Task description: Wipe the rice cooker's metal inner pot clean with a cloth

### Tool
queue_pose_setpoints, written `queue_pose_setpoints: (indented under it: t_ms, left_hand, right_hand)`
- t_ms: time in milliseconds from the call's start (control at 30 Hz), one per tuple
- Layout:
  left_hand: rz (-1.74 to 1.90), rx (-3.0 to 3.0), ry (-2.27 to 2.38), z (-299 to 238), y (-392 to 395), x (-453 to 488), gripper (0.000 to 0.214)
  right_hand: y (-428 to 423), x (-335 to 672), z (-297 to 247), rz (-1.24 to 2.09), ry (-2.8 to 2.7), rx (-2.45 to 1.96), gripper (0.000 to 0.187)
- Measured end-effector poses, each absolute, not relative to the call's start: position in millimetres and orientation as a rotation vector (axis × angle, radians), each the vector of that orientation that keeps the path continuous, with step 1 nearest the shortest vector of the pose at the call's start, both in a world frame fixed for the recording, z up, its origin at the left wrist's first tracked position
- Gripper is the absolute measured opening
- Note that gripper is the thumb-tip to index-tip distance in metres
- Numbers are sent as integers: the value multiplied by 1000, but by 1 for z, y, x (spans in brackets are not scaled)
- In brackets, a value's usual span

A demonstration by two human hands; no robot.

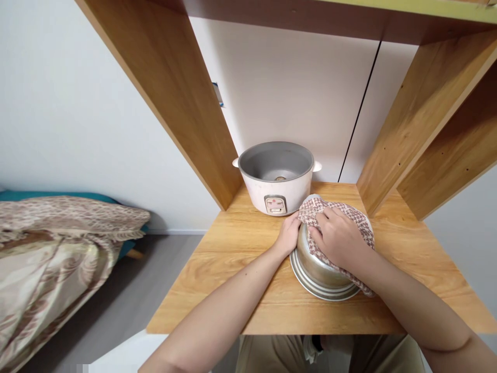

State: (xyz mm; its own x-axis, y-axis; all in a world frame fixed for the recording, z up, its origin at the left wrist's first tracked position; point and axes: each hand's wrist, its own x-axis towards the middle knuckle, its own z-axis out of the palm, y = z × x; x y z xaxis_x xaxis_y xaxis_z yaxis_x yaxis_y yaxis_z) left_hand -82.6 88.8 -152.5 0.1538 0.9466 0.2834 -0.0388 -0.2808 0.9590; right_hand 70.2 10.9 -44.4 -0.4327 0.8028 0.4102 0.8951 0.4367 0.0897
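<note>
A metal rice cooker inner pot (330, 277) lies upside down on the wooden desk, its ringed rim flat on the surface. A brown-and-cream patterned cloth (355, 220) is draped over its upturned bottom and hangs down the right side. My right hand (337, 235) is closed on the cloth, fingers bent, pressing it against the pot. At the pot's left side, my left hand (289, 234) grips the metal; its fingertips are partly hidden by the pot and cloth. Just behind stands the white rice cooker body (254, 190), lidless, with a grey interior.
Wooden shelf uprights (171, 103) rise at the left and right of the desk (221, 259), with a shelf board (295, 18) overhead. A black cable (359, 114) runs down the back wall. On the left is a bed or couch with patterned covers (58, 248).
</note>
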Motion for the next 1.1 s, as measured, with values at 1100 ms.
queue_pose_setpoints:
  t_ms: [1100]
  left_hand:
    - [1301,1493,953,-157,90,-83,34]
  right_hand:
    - [13,72,-43,-387,-2439,-1364,22]
